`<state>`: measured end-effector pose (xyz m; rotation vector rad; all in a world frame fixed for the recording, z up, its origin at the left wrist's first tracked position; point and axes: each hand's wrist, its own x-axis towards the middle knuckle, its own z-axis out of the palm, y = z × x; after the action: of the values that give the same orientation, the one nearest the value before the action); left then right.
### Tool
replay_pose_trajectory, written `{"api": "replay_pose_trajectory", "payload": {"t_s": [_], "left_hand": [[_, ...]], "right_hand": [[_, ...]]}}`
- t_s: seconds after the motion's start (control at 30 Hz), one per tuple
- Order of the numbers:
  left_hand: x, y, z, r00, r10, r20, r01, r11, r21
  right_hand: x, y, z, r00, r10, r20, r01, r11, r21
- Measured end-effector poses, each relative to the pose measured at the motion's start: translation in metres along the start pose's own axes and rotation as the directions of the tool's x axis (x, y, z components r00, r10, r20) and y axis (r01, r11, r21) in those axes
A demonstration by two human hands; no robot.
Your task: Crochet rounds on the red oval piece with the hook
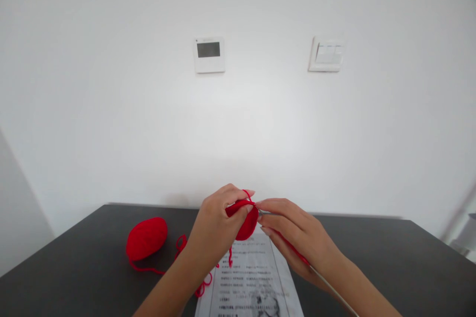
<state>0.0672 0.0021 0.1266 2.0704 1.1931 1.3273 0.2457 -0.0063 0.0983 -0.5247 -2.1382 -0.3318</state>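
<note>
Above the table's middle, my left hand is closed on a piece of red knitting, with red yarn looped over its index finger. My right hand holds a thin needle whose tip meets the knitting's upper edge; its shaft runs back under the palm toward the lower right. A short red yarn tail hangs below the work. At the left lies a red yarn ball, its strand trailing in loose loops toward my left forearm.
A printed sheet lies on the dark table beneath my hands. Behind stands a white wall with a thermostat panel and a light switch. A pale object shows at the far right edge.
</note>
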Motion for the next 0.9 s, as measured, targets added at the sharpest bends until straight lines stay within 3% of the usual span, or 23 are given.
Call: {"api": "replay_pose_trajectory", "payload": {"t_s": [0.17,0.3,0.47,0.6,0.7,0.8,0.9], "left_hand": [[0.001,-0.005,-0.004,0.999,-0.039,0.005,0.039,0.998,-0.055],[0.004,-0.010,-0.008,0.992,-0.099,0.074,0.108,0.983,-0.145],[0.007,-0.013,-0.014,0.979,-0.111,0.170,0.149,0.962,-0.231],[0.008,-0.014,-0.018,0.973,-0.097,0.208,0.158,0.942,-0.298],[0.008,-0.015,-0.019,0.959,-0.130,0.251,0.221,0.896,-0.384],[0.008,-0.015,-0.018,0.924,-0.171,0.343,0.332,0.805,-0.492],[0.008,-0.015,-0.017,0.879,-0.176,0.444,0.423,0.717,-0.554]], "right_hand": [[0.004,-0.004,-0.011,0.993,0.119,-0.003,-0.116,0.969,0.218],[0.002,-0.005,-0.017,0.966,0.253,0.059,-0.257,0.902,0.346],[0.001,-0.006,-0.020,0.878,0.466,0.109,-0.449,0.723,0.525],[0.003,-0.006,-0.021,0.833,0.536,0.136,-0.472,0.562,0.679],[0.002,-0.004,-0.018,0.829,0.541,0.145,-0.433,0.455,0.778],[0.001,-0.003,-0.015,0.862,0.500,0.079,-0.358,0.492,0.794],[0.000,-0.004,-0.014,0.922,0.388,-0.018,-0.275,0.684,0.675]]}}
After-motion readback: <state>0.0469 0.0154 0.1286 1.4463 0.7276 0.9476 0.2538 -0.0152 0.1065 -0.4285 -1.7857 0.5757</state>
